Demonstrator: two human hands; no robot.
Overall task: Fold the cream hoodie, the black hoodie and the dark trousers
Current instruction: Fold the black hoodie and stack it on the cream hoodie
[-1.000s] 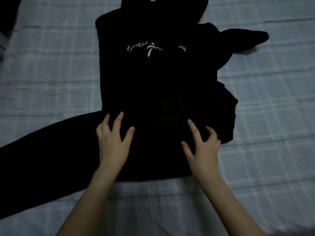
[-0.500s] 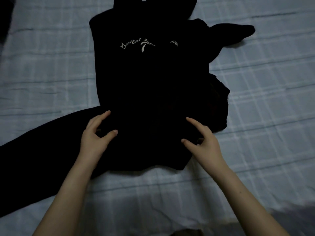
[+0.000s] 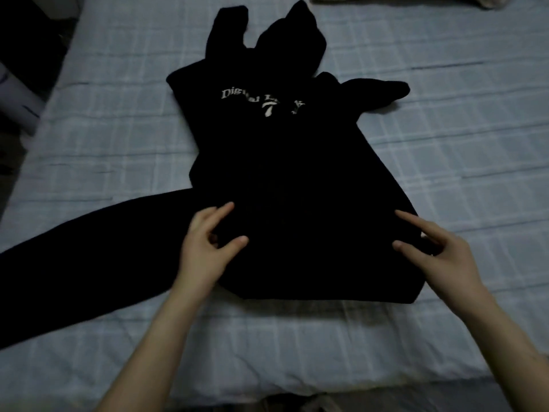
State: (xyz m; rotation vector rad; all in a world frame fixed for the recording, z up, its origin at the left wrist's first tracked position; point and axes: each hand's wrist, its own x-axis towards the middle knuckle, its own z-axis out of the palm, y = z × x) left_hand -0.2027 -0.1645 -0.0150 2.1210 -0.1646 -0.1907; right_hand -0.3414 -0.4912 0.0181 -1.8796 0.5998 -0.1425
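Note:
The black hoodie [image 3: 285, 173] lies front up on the bed, white lettering across its chest, hood and one sleeve bunched at the far end. My left hand [image 3: 205, 248] pinches the cloth at the hoodie's lower left side, thumb on top. At the lower right side my right hand [image 3: 439, 254] grips the edge, fingers curled around it. A long dark band of cloth [image 3: 89, 263] runs out to the lower left; I cannot tell whether it is a sleeve or the dark trousers. Cream cloth [image 3: 475, 0] shows at the top right edge.
The bed has a pale blue checked sheet [image 3: 460, 162]. Its left edge [image 3: 44, 120] drops off beside a white object [image 3: 17, 102] on the dark floor. The near edge of the mattress [image 3: 326, 391] runs just in front of me.
Both hands went from lying flat on the hoodie's lower part to pinching its two sides. The lower body now lies spread wider, and more of the hood end is in view.

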